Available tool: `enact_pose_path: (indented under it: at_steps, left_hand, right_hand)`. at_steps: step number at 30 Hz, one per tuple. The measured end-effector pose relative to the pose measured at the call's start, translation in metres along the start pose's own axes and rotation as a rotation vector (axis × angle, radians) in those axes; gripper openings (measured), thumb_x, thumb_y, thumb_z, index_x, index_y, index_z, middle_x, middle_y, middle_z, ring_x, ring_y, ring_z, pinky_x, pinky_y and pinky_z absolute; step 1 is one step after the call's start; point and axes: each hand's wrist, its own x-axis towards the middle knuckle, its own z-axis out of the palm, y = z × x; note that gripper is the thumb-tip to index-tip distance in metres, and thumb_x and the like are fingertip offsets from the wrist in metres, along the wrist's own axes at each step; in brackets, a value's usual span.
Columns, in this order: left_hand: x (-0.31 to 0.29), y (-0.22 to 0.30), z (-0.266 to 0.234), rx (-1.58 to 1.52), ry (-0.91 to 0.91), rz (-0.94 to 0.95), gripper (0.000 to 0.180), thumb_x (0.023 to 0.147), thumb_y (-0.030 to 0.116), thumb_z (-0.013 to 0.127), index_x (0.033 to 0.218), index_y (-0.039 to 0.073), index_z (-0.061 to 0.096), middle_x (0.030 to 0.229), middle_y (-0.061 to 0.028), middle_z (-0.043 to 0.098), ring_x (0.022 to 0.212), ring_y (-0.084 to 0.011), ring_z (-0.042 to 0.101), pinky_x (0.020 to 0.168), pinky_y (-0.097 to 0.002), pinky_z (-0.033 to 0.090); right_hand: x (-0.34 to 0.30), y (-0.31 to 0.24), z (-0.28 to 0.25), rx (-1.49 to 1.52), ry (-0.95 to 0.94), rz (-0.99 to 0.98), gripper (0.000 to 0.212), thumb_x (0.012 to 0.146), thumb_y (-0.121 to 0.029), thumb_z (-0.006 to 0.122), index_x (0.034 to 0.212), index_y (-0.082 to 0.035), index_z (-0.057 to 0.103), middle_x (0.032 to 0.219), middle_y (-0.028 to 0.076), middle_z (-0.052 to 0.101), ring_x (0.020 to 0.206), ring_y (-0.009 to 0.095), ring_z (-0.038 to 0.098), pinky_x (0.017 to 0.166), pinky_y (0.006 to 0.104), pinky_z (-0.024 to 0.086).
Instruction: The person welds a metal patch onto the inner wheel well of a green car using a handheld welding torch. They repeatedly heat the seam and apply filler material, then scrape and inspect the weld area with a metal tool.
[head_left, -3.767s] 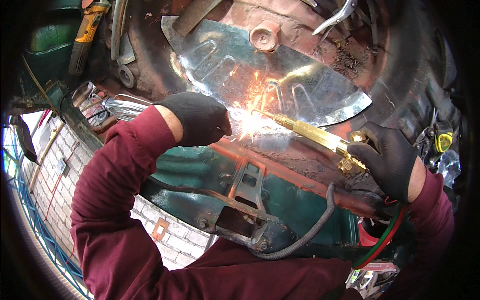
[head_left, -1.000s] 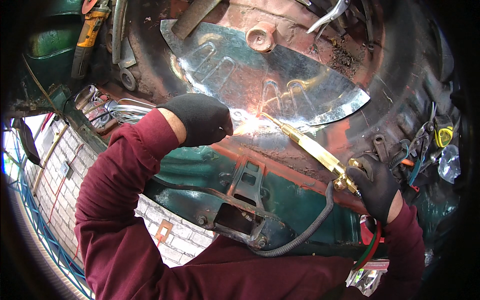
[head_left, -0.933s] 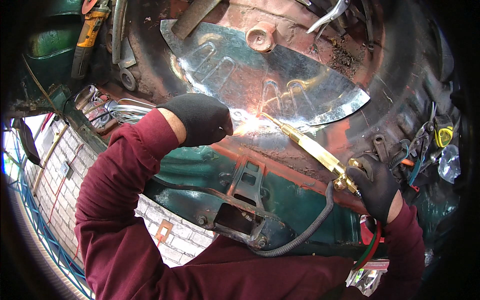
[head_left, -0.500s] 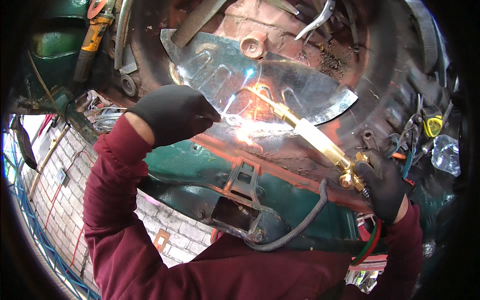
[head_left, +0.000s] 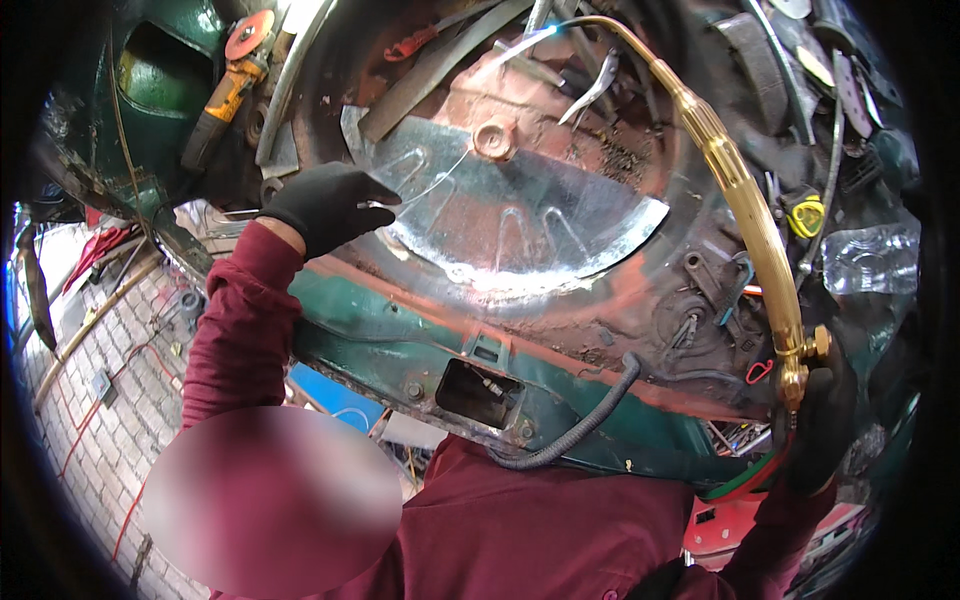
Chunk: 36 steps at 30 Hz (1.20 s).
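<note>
My left hand (head_left: 325, 208), in a black glove, pinches a thin metal filler rod (head_left: 445, 176) above the left part of a silver sheet-metal patch (head_left: 590, 225). The half-round patch lies in a round, rusty-red well, with bright, uneven marks along its curved near edge. At the right, my gloved right hand (head_left: 822, 415) is closed round the valve end of a brass gas torch (head_left: 745, 195). Its bent neck reaches over the far side of the well. A blue-white flame burns at the tip, pointing left, away from the patch.
An orange-and-black angle grinder (head_left: 228, 95) lies at the far left. Locking pliers (head_left: 597, 88) and metal bars (head_left: 440, 75) rest in the well's far part. At right are a yellow tape measure (head_left: 806, 216) and a clear plastic bottle (head_left: 870, 258). A corrugated hose (head_left: 590, 425) curves along the green near edge.
The torch has swung up and away from the patch's near edge, its flame now beyond the patch. My right hand has moved right and nearer; my left still pinches the rod.
</note>
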Motion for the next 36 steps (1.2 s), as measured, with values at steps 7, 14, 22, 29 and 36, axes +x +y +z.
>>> enact_pose_path:
  at_steps: [7, 14, 22, 29, 36]
  left_hand:
    - [0.018, -0.007, -0.007, -0.122, -0.036, 0.051, 0.036, 0.104, 0.037, 0.073, 0.129, 0.013, 0.082, 0.114, -0.0218, 0.08, 0.104, -0.0405, 0.077, 0.095, -0.0465, 0.06]
    - [0.015, -0.041, -0.011, -0.121, -0.004, 0.047, 0.038, 0.1, 0.036, 0.079, 0.129, 0.011, 0.082, 0.114, -0.0202, 0.082, 0.105, -0.0338, 0.08, 0.097, -0.0432, 0.059]
    - [0.016, -0.016, -0.022, -0.301, 0.137, -0.072, 0.038, 0.102, 0.03, 0.08, 0.128, 0.002, 0.081, 0.087, -0.0052, 0.08, 0.074, -0.0108, 0.07, 0.074, -0.0336, 0.058]
    - [0.052, 0.023, -0.008, -0.116, 0.337, 0.178, 0.04, 0.109, 0.029, 0.068, 0.141, 0.005, 0.073, 0.118, -0.0237, 0.079, 0.11, -0.0378, 0.076, 0.098, -0.0447, 0.057]
    - [0.132, 0.044, 0.009, 0.13, 0.533, 0.284, 0.042, 0.107, 0.029, 0.065, 0.146, 0.013, 0.063, 0.103, -0.022, 0.075, 0.098, -0.0437, 0.074, 0.085, -0.0568, 0.056]
  right_hand:
    - [-0.063, 0.006, 0.005, 0.381, 0.108, 0.156, 0.055, 0.083, -0.012, 0.065, 0.135, 0.003, 0.058, 0.106, 0.007, 0.064, 0.088, 0.013, 0.062, 0.08, 0.0308, 0.056]
    - [-0.111, 0.013, 0.021, 0.579, 0.179, 0.12, 0.079, 0.078, -0.004, 0.078, 0.15, 0.003, 0.047, 0.131, 0.01, 0.06, 0.109, 0.017, 0.063, 0.096, 0.0312, 0.055]
    - [-0.153, 0.055, -0.007, 0.63, 0.318, 0.024, 0.089, 0.086, -0.023, 0.079, 0.161, 0.007, 0.041, 0.137, 0.013, 0.062, 0.124, 0.024, 0.066, 0.103, 0.0356, 0.057]
    - [-0.165, 0.104, -0.043, 0.253, 0.629, 0.01, 0.065, 0.114, -0.053, 0.057, 0.146, 0.004, 0.061, 0.131, 0.013, 0.068, 0.119, 0.023, 0.068, 0.101, 0.0379, 0.055]
    - [-0.148, 0.155, -0.065, 0.178, 0.657, 0.015, 0.055, 0.118, -0.047, 0.052, 0.141, 0.001, 0.064, 0.122, 0.009, 0.071, 0.112, 0.017, 0.066, 0.101, 0.0332, 0.052]
